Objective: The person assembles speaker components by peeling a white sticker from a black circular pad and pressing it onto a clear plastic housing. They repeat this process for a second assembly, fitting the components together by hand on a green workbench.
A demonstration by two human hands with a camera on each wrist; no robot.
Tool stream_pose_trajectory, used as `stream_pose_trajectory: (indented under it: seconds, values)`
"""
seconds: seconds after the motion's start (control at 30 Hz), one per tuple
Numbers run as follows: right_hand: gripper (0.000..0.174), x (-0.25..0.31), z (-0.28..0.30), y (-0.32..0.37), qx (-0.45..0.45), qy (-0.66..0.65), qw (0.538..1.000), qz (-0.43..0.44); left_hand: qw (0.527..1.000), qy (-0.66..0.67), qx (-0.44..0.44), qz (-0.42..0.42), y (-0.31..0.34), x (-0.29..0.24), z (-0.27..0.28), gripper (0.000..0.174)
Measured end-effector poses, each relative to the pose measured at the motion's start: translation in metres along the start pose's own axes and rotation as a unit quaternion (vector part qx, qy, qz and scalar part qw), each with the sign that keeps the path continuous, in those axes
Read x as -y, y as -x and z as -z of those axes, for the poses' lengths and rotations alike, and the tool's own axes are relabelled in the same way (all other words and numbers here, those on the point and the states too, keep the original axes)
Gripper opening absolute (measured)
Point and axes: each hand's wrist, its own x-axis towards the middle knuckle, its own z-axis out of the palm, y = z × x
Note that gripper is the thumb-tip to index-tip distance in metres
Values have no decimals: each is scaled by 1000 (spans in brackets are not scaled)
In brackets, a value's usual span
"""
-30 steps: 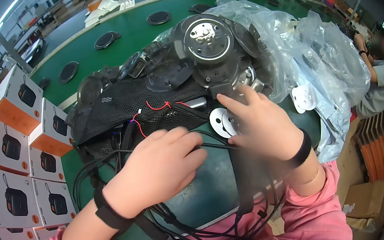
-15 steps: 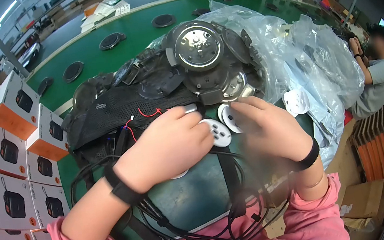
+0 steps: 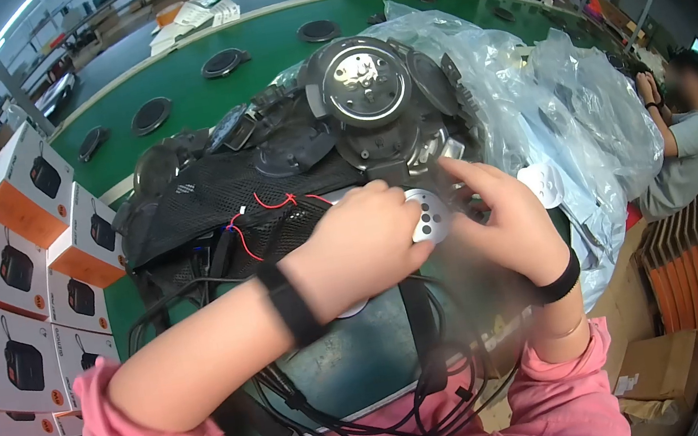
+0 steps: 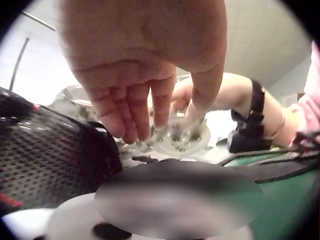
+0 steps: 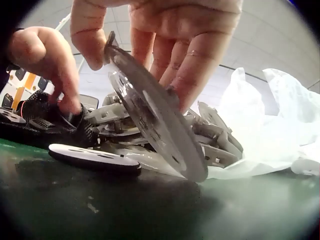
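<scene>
"What has just changed?"

"The left hand (image 3: 362, 243) has moved across towards the right hand (image 3: 513, 225), so the 2 now work close together."

"What does the right one hold?"

"A clear round part (image 5: 157, 120), its thumb on 1 side and fingers on the other, clamping it tilted above the desk (image 5: 100, 210)."

"And the left fingers?"

"Relaxed and slightly apart, pointing down, clamped on nothing I can see. They are near a white disc (image 5: 95, 156) with holes; I can't tell whether they touch it."

"Anything around them?"

"A black mesh bag (image 3: 202, 199) and a pile of round parts (image 3: 365, 80) just beyond, clear plastic (image 3: 555, 88) beside the pile."
</scene>
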Motion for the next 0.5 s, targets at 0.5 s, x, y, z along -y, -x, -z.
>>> stream_pose_trajectory:
  seconds: [0.5]
  values:
    - [47, -11, 11, 8, -2, -69, 998, 7, 989, -15, -3, 150, -34, -13, -28, 37]
